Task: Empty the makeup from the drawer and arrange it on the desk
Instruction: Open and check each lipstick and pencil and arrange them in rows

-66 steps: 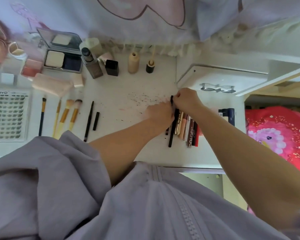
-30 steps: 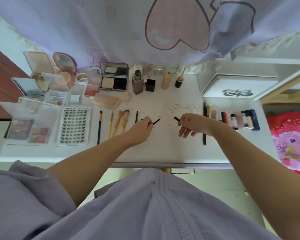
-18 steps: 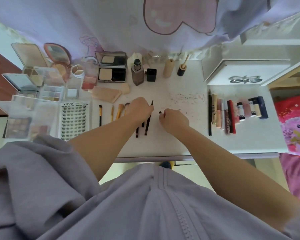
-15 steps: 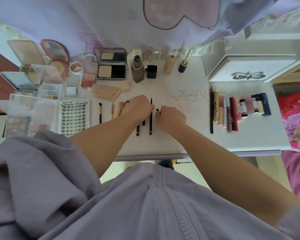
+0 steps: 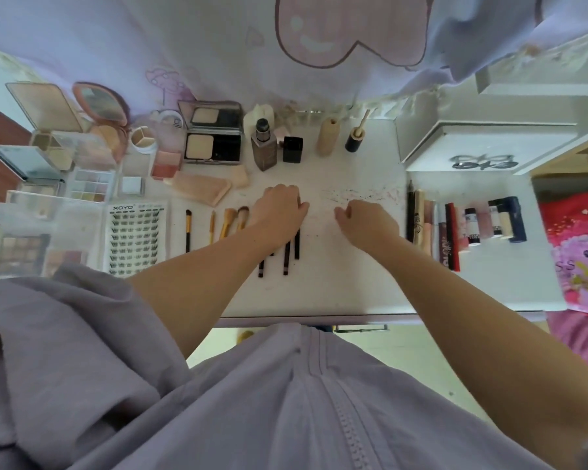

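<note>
From the head view, the white rectangular worktop (image 5: 336, 293) carries makeup laid out in groups. The left hand (image 5: 279, 212) rests over the upper ends of three slim dark pencils (image 5: 287, 257) lying parallel near the middle of the worktop, its fingers bent down onto them; whether that grip pinches any pencil cannot be told. The right hand (image 5: 365, 223) hovers just beside it toward the right edge, fingers curled inward, holding nothing visible. Four gold-handled brushes (image 5: 218, 225) lie in a row left of the left hand. A row of lipsticks and tubes (image 5: 462, 225) lines the right edge. Open compacts and palettes (image 5: 92, 164) crowd the far left corner, with a white lash card (image 5: 136, 239) before them.
</note>
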`<state>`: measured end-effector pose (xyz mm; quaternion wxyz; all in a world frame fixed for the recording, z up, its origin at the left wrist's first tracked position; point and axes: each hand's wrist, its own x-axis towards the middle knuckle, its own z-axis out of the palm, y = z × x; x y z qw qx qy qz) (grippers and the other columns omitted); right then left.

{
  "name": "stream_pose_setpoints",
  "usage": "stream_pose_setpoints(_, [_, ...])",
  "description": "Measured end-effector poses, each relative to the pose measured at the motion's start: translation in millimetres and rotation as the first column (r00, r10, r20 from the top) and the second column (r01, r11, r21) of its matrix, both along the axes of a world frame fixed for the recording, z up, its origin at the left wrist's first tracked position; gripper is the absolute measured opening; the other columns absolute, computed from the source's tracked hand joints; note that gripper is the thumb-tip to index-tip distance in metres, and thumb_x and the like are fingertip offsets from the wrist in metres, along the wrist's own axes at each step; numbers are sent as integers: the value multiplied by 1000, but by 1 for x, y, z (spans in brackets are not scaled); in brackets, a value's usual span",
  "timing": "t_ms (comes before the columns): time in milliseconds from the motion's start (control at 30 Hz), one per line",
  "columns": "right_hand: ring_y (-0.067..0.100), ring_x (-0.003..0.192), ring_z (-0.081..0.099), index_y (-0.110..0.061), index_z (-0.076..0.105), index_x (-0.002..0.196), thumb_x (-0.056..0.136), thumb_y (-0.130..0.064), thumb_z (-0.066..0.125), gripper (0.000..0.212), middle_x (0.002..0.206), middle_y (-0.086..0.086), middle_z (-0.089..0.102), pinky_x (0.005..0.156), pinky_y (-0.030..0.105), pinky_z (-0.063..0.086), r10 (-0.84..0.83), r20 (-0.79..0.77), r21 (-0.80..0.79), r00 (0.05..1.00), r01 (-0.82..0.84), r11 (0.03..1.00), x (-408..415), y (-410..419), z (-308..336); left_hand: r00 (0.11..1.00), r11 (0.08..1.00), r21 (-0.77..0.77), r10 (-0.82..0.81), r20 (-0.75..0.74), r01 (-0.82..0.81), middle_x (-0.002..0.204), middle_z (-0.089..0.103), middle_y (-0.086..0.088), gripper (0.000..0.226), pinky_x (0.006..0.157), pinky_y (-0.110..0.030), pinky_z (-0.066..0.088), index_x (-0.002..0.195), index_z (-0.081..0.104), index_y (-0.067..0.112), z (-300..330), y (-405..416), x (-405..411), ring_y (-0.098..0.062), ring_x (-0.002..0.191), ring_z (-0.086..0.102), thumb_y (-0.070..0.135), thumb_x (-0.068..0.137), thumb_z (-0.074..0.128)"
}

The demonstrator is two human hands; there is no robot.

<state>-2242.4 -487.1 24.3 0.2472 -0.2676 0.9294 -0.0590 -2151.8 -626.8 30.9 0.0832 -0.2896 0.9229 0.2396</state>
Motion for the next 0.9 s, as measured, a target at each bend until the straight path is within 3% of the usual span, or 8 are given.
stream_pose_setpoints(133, [25,74,53,-10,50,80,94,-25,36,24,71,4,50,59,29,38,-76,-20,63,997,77,995,-59,38,17,990,991,66,-108,-87,114,98,56,-6,23,68,-32,40,96,56,12,10,49,-36,-22,89,51,32,96,43])
stream_pose_setpoints(300, [26,80,55,-7,57,100,94,-18,38,23,90,8,55,69,33,45,-167,24,56,986,165,985,-102,62,24,969,957,149,-243,-42,247,112,54,-11,29,86,-38,43,112,54,8,1,119,-83,-27,105,50,28,98,38])
stream_pose_setpoints(400, [27,87,57,-6,60,106,93,-14,41,24,99,10,58,74,32,47,-131,53,34,990,129,991,-118,65,21,975,971,102,-219,33,214,119,52,-12,33,87,-39,41,122,47,8,-11,144,-104,-29,111,48,28,98,37])
stream_pose_setpoints(500, [24,83,53,-7,60,94,93,-16,41,21,90,7,57,66,29,39,-50,66,22,997,48,999,-128,62,17,977,987,-5,-161,136,163,124,50,-10,32,83,-36,40,127,41,11,-23,154,-119,-27,113,47,24,97,37])
stream_pose_setpoints(600, [24,76,52,-10,52,79,91,-16,42,16,74,3,51,59,28,34,-4,79,31,997,1,1000,-135,59,15,980,991,-62,-103,169,115,122,52,-8,31,76,-33,36,125,44,12,-28,157,-127,-25,109,51,21,96,36])
stream_pose_setpoints(733, [24,77,53,-9,53,81,91,-20,43,18,76,4,53,62,29,36,29,85,33,996,-31,999,-137,64,12,979,1000,6,-2,203,1,110,55,-7,31,67,-31,35,114,50,10,-20,155,-123,-22,85,52,30,97,34])
stream_pose_setpoints(900, [21,70,57,-6,56,80,95,-44,42,43,72,5,58,66,29,43,-14,171,-73,985,27,997,-132,59,17,999,995,91,36,40,-39,106,51,-8,19,58,-33,35,107,46,6,-7,134,-88,-22,71,45,20,94,42])
